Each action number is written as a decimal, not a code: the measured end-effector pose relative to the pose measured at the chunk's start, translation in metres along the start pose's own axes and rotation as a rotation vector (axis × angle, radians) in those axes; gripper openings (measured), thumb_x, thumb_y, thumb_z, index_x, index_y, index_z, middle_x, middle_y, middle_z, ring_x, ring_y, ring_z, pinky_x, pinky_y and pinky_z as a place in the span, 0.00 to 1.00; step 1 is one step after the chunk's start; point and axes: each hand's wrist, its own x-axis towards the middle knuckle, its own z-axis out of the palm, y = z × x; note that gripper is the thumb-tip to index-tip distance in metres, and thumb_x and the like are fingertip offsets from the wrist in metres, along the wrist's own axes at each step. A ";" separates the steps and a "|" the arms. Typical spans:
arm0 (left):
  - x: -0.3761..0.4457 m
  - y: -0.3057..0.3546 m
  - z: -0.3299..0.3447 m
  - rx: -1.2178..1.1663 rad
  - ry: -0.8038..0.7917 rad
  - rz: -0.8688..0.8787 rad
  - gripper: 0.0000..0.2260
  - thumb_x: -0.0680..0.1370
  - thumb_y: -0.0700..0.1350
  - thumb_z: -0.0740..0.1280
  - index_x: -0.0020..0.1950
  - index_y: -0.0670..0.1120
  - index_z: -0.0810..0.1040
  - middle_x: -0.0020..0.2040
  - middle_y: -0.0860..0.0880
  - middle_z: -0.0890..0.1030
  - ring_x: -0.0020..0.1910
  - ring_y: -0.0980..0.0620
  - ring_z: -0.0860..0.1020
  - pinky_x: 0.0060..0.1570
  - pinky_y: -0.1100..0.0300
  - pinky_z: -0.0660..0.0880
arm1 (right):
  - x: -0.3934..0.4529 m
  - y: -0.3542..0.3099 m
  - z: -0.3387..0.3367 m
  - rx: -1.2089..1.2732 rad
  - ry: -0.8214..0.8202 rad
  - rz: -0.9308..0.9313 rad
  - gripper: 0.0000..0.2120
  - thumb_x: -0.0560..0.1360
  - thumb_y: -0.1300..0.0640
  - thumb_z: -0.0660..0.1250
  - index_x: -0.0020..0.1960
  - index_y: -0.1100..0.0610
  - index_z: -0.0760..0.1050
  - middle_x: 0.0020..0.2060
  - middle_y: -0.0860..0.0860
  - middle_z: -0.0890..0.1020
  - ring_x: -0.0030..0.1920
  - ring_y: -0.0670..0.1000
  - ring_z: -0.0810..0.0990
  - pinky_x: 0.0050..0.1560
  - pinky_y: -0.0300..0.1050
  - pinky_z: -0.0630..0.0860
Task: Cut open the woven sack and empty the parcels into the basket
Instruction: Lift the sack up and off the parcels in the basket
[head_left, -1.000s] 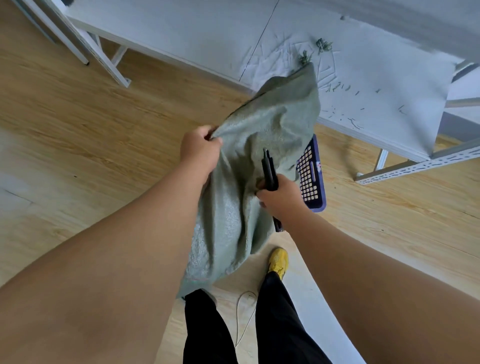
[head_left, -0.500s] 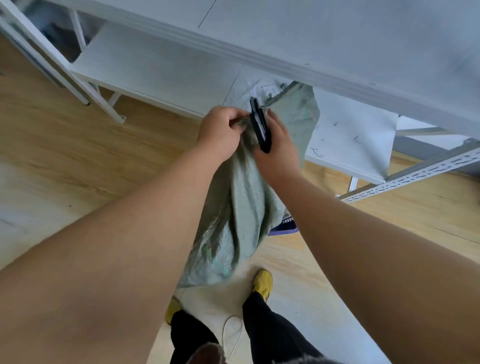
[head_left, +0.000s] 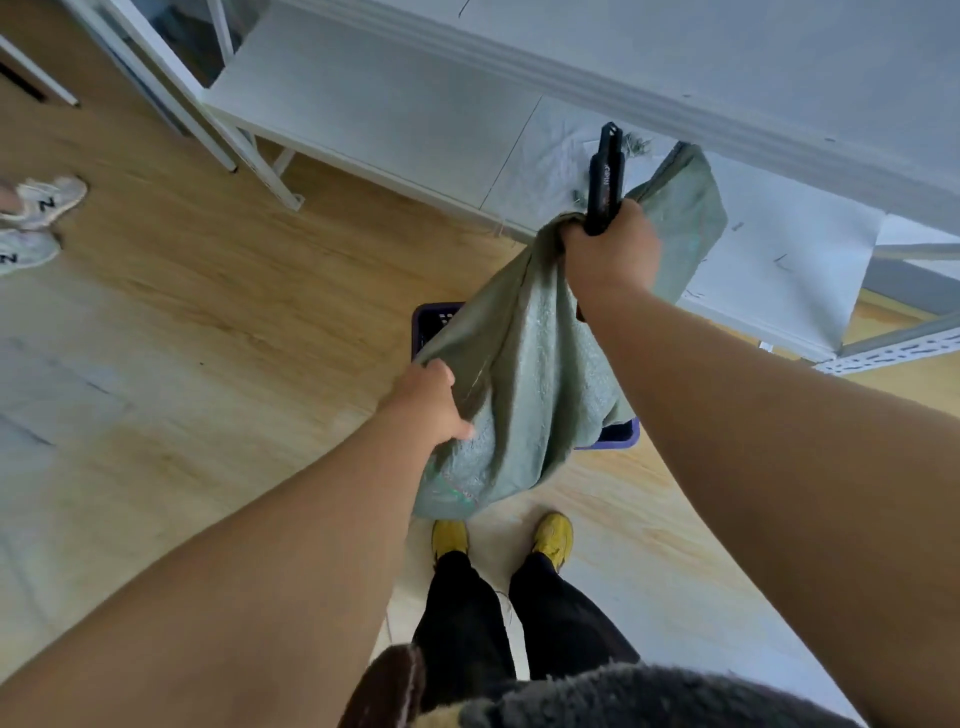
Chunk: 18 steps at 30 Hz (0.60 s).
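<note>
Sack (head_left: 535, 384): green woven, limp, hanging directly above the basket (head_left: 428, 322); looks emptied, though no parcels visible.
Basket: purple, on the floor under the sack, mostly hidden; contents not discernible.
Progress: probably near the end; shake-out over the basket judged the step in hand.
Right hand (head_left: 613, 249): clenched round the sack's bunched top and a black cutter (head_left: 605, 179), above the basket.
Left hand (head_left: 434, 402): gripping the sack's lower side edge.
</note>
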 end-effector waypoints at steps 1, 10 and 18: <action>-0.002 -0.006 0.010 0.078 -0.021 -0.062 0.36 0.68 0.52 0.77 0.71 0.46 0.65 0.66 0.45 0.70 0.65 0.43 0.71 0.58 0.50 0.72 | 0.001 -0.001 0.000 0.013 0.012 0.013 0.06 0.74 0.54 0.65 0.48 0.54 0.68 0.38 0.48 0.74 0.38 0.50 0.74 0.29 0.38 0.65; 0.008 -0.023 0.019 -0.073 -0.033 0.071 0.36 0.67 0.62 0.74 0.70 0.48 0.68 0.65 0.48 0.74 0.61 0.47 0.76 0.56 0.52 0.74 | -0.021 -0.002 0.012 0.063 0.075 0.096 0.05 0.75 0.56 0.64 0.49 0.55 0.69 0.40 0.49 0.76 0.40 0.52 0.77 0.33 0.40 0.69; 0.000 -0.011 0.032 -0.487 -0.056 0.147 0.17 0.73 0.58 0.70 0.54 0.48 0.74 0.47 0.49 0.80 0.43 0.52 0.81 0.39 0.58 0.76 | -0.040 0.000 0.013 0.079 0.100 0.113 0.06 0.75 0.57 0.64 0.50 0.54 0.70 0.37 0.46 0.74 0.37 0.49 0.74 0.28 0.37 0.65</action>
